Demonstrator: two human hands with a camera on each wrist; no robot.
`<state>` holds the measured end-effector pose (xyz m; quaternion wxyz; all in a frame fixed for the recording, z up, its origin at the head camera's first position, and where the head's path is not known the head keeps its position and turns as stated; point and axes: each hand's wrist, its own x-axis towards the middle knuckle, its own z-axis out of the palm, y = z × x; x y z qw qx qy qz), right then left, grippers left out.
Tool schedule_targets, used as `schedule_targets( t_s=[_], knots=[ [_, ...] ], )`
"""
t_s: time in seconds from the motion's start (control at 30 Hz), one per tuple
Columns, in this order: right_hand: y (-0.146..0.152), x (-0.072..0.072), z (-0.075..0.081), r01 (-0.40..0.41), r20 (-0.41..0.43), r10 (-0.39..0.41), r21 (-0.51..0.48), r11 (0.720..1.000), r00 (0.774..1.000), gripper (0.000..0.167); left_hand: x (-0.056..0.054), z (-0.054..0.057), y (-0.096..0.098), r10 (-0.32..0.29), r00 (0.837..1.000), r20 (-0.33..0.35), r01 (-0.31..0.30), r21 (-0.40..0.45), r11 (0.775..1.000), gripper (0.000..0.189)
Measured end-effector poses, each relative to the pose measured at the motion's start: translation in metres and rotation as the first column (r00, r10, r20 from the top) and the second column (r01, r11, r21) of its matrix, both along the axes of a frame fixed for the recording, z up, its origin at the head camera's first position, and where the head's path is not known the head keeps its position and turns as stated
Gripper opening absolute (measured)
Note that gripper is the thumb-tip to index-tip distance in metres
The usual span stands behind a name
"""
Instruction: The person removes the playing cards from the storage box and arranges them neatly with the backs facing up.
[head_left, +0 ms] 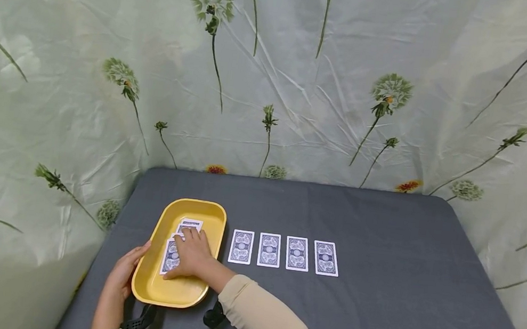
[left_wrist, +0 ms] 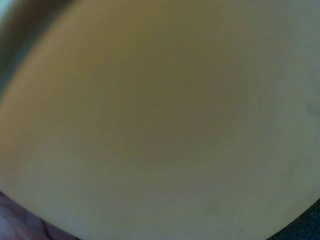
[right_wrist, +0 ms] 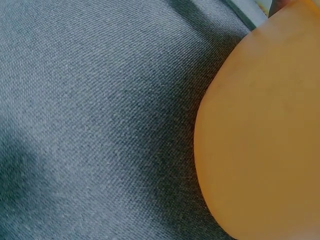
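A yellow tray [head_left: 182,298] sits at the left of the table, with several blue-backed playing cards [head_left: 192,223] lying inside it. My left hand [head_left: 122,273] grips the tray's left side, its fingertips up at the rim. Reaching in over the near right edge, my right hand [head_left: 193,256] holds one face-down playing card [head_left: 170,258] between its thumb at the near end and fingers at the far end. The tray's outer wall [left_wrist: 165,110] fills most of the left wrist view, and its side [right_wrist: 260,140] covers the right of the right wrist view.
To the right of the tray, a row of several face-down playing cards [head_left: 269,251] lies spaced out on the grey cloth-covered table [head_left: 390,285]. Behind the table hangs a pale curtain [head_left: 301,82] with a dandelion print.
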<state>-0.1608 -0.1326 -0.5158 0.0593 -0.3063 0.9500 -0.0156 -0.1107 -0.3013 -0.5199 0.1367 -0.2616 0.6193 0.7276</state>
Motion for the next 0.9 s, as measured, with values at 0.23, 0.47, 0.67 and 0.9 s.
schedule_targets(
  t_s=[0.23, 0.47, 0.67, 0.9],
  knots=[
    [-0.0011, 0.0001, 0.0004, -0.02, -0.022, 0.019, -0.03, 0.999, 1.0, 0.091, 0.0005, 0.0029, -0.001, 0.002, 1.0, 0.009, -0.002, 0.014, 1.0, 0.021],
    [-0.0019, -0.0002, 0.0007, -0.029, 0.0, 0.029, -0.045, 0.999, 1.0, 0.093, 0.002, 0.0036, 0.0001, -0.014, 1.0, -0.018, 0.014, 0.013, 1.0, 0.021],
    [-0.0001, -0.0007, 0.0005, -0.05, -0.002, 0.05, -0.066, 0.997, 0.999, 0.096, 0.0011, 0.0038, 0.0019, -0.007, 1.0, -0.018, 0.008, 0.033, 0.999, 0.02],
    [0.0027, -0.0009, 0.002, -0.06, -0.009, 0.059, -0.11, 0.992, 0.998, 0.093, -0.0003, 0.0031, 0.0043, -0.012, 1.0, -0.016, 0.013, 0.037, 0.999, 0.02]
  ],
)
